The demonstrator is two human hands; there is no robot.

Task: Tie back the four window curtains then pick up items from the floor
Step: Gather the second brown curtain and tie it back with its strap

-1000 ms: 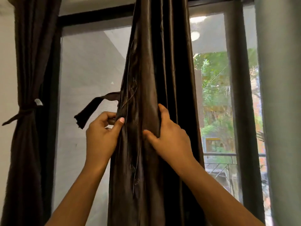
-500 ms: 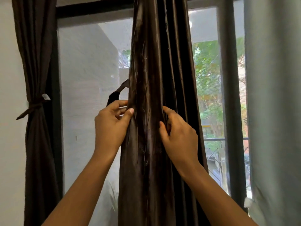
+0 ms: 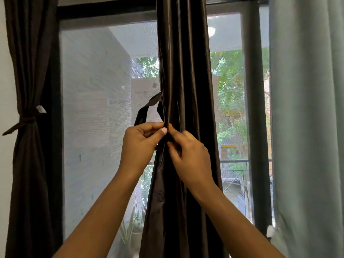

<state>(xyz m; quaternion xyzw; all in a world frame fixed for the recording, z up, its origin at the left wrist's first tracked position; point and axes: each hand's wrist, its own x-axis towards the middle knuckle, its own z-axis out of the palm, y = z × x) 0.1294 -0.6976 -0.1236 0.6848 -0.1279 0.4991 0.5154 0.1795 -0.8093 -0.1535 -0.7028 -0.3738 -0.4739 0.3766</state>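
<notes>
Head view is showing the centre curtain (image 3: pixel 183 71), a dark glossy panel hanging down the middle of the frame and gathered into a narrow column in front of the window (image 3: pixel 96 108). The left hand (image 3: pixel 138 146) is curling its fingers and thumb at the curtain's left edge, seemingly pinching the loose end of the tie-back strap (image 3: pixel 147 110), which is looping out to the left just above it. The right hand (image 3: pixel 189 157), touching the left at the thumbs, is pinching a fold of the cloth with curled fingers. At the far left of the frame another dark curtain (image 3: pixel 28 174) is hanging already cinched by its tie (image 3: pixel 26 121), while a pale grey-green curtain (image 3: pixel 307 108) is hanging loose at the right edge. The satin is looking soft, light and slippery, so its folds are likely to be sliding free; gripping around the whole bundle at strap height, with the strap taken near its end, is seeming the safest hold.
</notes>
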